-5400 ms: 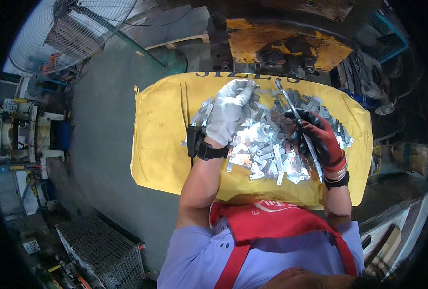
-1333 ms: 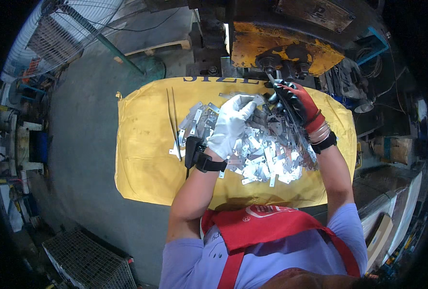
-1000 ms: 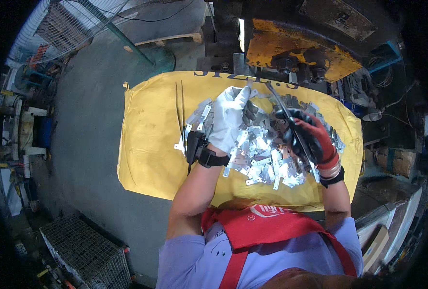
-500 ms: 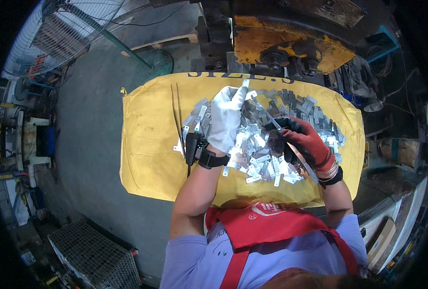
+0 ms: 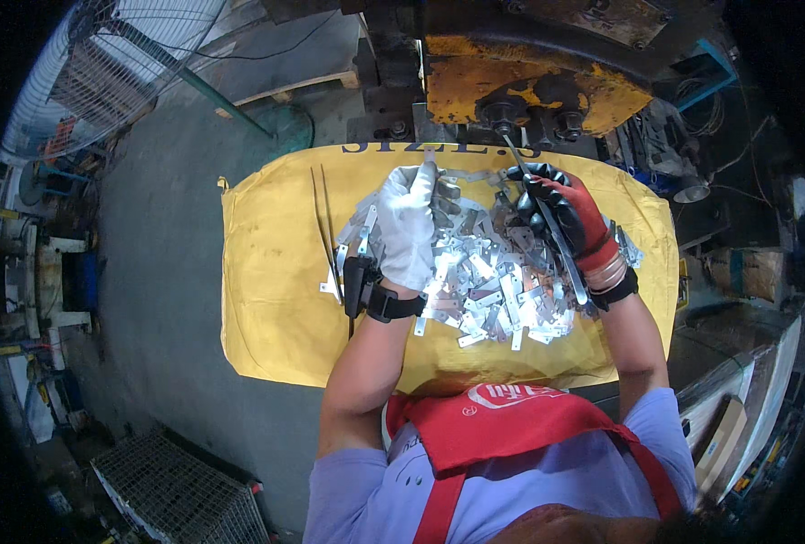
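My left hand (image 5: pixel 406 227), in a white glove, is closed with thumb and fingers pinching a small flat metal strip (image 5: pixel 430 156) that sticks up past the fingertips. My right hand (image 5: pixel 561 213), in a red and black glove, is closed around long metal tweezers (image 5: pixel 566 258). Their tips point away from me, toward the yellow machine part, and their rear end slants back past the wrist. Beneath both hands spreads a heap of small metal strips with holes (image 5: pixel 493 295). These lie on a yellow sheet (image 5: pixel 276 299).
A second pair of thin dark tweezers (image 5: pixel 323 222) lies left of the heap. Beyond the sheet stands a machine with a worn yellow block (image 5: pixel 529 86) and bolts. A large fan (image 5: pixel 121 72) is at far left, a wire basket (image 5: pixel 185 485) at near left, and a carton (image 5: pixel 751 275) at right.
My right hand has moved away from me with the tweezers, whose tips have left my left fingertips and now point toward the machine. My left hand has shifted slightly left, still pinching a strip.
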`<state>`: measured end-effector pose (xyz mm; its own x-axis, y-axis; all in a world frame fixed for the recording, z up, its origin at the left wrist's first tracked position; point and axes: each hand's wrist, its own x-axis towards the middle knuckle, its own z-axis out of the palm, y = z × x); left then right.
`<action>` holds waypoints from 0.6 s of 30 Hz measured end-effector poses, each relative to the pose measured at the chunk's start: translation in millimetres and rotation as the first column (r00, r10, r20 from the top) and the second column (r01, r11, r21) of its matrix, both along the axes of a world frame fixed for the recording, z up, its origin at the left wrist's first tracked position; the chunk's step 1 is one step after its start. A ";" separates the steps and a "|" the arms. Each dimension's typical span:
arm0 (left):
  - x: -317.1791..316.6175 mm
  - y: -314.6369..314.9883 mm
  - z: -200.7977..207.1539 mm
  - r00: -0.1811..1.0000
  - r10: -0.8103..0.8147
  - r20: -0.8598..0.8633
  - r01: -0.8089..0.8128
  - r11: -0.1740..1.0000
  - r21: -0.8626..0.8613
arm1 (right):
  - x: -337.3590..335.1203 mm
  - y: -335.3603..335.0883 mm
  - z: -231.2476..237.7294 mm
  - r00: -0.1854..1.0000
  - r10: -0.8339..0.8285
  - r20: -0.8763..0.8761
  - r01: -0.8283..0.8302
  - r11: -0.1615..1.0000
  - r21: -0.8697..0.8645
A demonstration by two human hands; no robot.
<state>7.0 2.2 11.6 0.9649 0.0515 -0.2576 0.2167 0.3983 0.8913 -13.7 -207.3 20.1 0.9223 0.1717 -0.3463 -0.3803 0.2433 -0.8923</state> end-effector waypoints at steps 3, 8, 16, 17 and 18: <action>-1.3 -0.8 1.2 1.000 0.015 0.005 -0.015 1.000 0.007 | 2.0 4.0 3.3 1.000 0.027 -0.002 -0.027 0.997 0.077; -1.3 -0.2 1.0 1.000 -0.011 -0.005 0.011 1.000 -0.015 | 3.9 -0.2 -1.7 0.999 0.037 0.002 -0.037 0.992 0.119; -0.1 1.2 0.0 1.000 0.006 -0.002 -0.006 1.000 -0.002 | -16.0 -15.9 7.7 0.986 0.138 0.089 -0.148 0.982 0.119; -0.5 0.5 -0.4 1.000 0.011 0.008 -0.011 1.000 -0.025 | -20.4 -19.0 5.7 0.987 0.138 0.077 -0.147 0.980 0.133; -0.8 0.3 -1.1 1.000 0.011 0.007 -0.011 1.000 -0.026 | -24.1 -21.5 3.9 0.988 0.138 0.065 -0.146 0.978 0.147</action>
<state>6.2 2.5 10.5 0.9662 0.0556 -0.2518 0.2056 0.4232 0.8824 -37.9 -228.8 24.0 0.9012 0.3491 -0.2568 -0.3732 0.3238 -0.8694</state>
